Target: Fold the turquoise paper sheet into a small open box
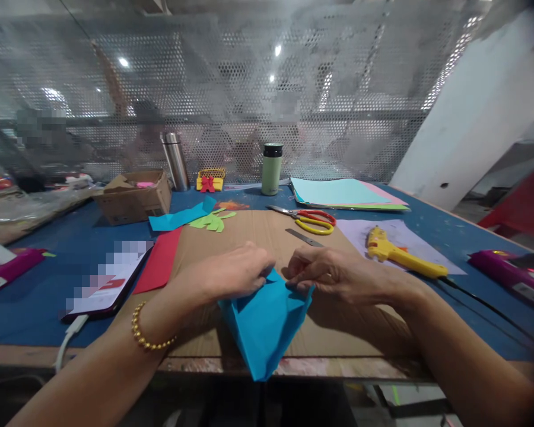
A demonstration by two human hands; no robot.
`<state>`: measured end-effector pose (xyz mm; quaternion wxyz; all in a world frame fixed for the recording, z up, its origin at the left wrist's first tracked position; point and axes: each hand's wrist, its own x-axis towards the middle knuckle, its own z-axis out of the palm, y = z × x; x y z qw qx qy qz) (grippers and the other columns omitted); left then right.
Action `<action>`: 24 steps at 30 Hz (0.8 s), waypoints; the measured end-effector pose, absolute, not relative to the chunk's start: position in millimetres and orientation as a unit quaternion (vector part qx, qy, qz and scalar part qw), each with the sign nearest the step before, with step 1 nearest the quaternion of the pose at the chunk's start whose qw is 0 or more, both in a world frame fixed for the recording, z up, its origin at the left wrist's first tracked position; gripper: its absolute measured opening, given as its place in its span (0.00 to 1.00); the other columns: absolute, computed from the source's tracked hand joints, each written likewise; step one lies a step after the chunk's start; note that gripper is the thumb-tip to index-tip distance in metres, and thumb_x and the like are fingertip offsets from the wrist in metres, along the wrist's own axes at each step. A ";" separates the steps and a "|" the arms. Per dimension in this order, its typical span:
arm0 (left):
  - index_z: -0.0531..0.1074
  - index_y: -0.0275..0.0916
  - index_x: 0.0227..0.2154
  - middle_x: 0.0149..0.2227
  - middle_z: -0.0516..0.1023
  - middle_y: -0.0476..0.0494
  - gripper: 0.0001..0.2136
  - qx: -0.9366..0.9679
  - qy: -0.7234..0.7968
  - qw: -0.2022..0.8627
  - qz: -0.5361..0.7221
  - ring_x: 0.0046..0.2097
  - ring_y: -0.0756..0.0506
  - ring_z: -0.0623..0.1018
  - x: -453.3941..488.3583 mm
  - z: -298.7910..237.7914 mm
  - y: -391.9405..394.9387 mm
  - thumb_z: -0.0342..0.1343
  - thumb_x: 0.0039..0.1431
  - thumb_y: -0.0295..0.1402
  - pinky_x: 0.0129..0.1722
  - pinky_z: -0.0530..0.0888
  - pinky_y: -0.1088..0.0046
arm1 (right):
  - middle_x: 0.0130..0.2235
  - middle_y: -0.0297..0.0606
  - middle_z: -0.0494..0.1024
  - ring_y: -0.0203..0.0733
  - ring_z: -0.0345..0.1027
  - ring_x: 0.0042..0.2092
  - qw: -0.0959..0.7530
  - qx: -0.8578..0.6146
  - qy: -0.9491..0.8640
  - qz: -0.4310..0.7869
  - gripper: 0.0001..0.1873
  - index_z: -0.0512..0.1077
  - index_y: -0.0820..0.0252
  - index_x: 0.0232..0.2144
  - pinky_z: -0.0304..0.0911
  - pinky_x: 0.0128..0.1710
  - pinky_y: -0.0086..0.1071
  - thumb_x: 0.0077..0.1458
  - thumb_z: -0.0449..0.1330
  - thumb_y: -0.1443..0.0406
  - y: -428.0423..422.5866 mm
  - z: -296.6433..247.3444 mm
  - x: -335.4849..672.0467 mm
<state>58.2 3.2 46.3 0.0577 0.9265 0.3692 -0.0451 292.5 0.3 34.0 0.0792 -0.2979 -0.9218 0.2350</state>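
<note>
A folded blue paper (264, 323) lies on a brown cardboard sheet (347, 332) at the table's near edge, its point hanging toward me. My left hand (231, 274) is closed on the paper's upper left part, fingers curled over the fold. My right hand (333, 274) pinches the paper's upper right edge with its fingertips. Both hands meet at the top of the paper. A gold bead bracelet sits on my left wrist.
A phone (107, 284) on a cable and a red paper (160, 261) lie left. Scissors (309, 219), a metal ruler (305, 238), a yellow glue gun (400, 252) and stacked coloured sheets (347, 194) lie right. A cardboard box (133, 196), two flasks and paper scraps stand behind.
</note>
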 end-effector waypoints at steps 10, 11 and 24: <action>0.72 0.41 0.36 0.35 0.75 0.44 0.06 0.927 0.365 0.080 -0.015 0.40 0.43 0.73 51.6 31.8 9.9 0.51 0.63 0.32 0.34 0.66 0.69 | 0.47 0.44 0.78 0.41 0.72 0.45 0.079 -0.300 -0.916 0.254 0.18 0.80 0.60 0.38 0.67 0.44 0.33 0.66 0.53 0.58 -3.6 38.5 293.0; 0.72 0.41 0.36 0.35 0.75 0.44 0.05 0.927 0.366 0.081 -0.017 0.40 0.43 0.73 51.3 30.9 10.0 0.51 0.62 0.32 0.35 0.66 0.69 | 0.47 0.44 0.78 0.42 0.72 0.46 0.084 -0.296 -0.916 0.256 0.17 0.80 0.60 0.41 0.66 0.45 0.33 0.67 0.53 0.59 -4.4 39.5 293.8; 0.70 0.40 0.34 0.36 0.76 0.41 0.07 0.911 0.407 0.054 -0.019 0.38 0.42 0.74 50.3 30.7 4.3 0.46 0.61 0.26 0.30 0.62 0.68 | 0.43 0.40 0.78 0.43 0.72 0.44 0.173 -0.367 -0.865 0.296 0.09 0.74 0.53 0.43 0.68 0.44 0.33 0.63 0.55 0.63 -57.3 46.3 298.6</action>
